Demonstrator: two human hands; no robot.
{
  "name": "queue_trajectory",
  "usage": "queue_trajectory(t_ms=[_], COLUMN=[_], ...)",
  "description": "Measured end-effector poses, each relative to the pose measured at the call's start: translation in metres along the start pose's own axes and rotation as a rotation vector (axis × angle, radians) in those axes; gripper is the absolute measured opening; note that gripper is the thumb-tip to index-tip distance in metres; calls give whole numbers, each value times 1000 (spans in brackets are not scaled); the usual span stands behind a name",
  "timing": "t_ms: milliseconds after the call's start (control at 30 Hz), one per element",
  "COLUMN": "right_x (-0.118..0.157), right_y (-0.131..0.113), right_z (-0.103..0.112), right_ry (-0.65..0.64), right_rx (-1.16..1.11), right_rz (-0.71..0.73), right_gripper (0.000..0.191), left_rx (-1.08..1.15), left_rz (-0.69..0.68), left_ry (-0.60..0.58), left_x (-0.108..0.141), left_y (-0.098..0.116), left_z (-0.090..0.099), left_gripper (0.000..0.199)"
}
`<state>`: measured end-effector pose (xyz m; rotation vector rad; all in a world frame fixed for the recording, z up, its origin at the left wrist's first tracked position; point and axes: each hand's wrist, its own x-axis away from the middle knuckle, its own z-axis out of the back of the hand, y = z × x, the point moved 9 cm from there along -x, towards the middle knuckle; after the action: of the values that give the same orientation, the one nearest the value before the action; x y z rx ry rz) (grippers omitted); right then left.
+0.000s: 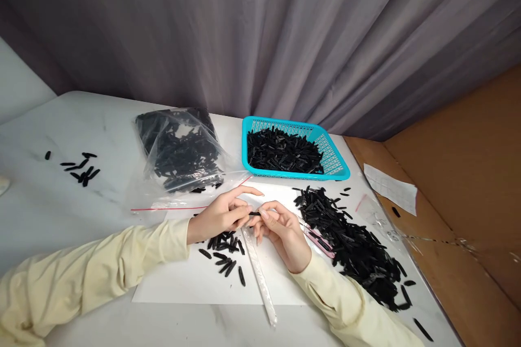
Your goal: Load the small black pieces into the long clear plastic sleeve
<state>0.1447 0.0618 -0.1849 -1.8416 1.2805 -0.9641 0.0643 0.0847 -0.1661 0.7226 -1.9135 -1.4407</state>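
Over the white sheet (pixel 171 282), my left hand (pixel 223 210) and my right hand (pixel 285 230) meet, pinching a small black elongated piece (pixel 254 213) between their fingertips. Its exact kind cannot be made out. Below my left hand lies a small group of similar black pieces (pixel 223 257). A long white strip (pixel 260 276), seemingly in clear wrapping, runs from under the hands toward the front. Beside my right hand is a pink flat item (pixel 323 244), partly covered. To its right spreads a large heap of black pieces (pixel 358 249).
A blue plastic basket (pixel 293 174) full of black pieces stands at the back. Left of it lies a clear zip bag (pixel 183 152) with more. Several loose pieces (pixel 83 165) lie far left. A paper slip (pixel 391 190) rests on cardboard at right.
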Motion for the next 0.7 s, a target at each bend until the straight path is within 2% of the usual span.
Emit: queue_trajectory(t_ms=[400,533,700], right_x=[3,1,1], right_y=[-2,2,10], right_z=[1,-1,-9], right_ry=[6,-18,-104], right_rx=[62,9,12], right_rz=[51,-5,-98], right_gripper=[23,23,35], left_rx=[38,63,59], left_rz=[32,30,30], left_ry=[-11,-1,-3], left_x=[1,2,2], left_y=[-1,-1,-2], left_z=[0,1,2], left_gripper=[37,38,39])
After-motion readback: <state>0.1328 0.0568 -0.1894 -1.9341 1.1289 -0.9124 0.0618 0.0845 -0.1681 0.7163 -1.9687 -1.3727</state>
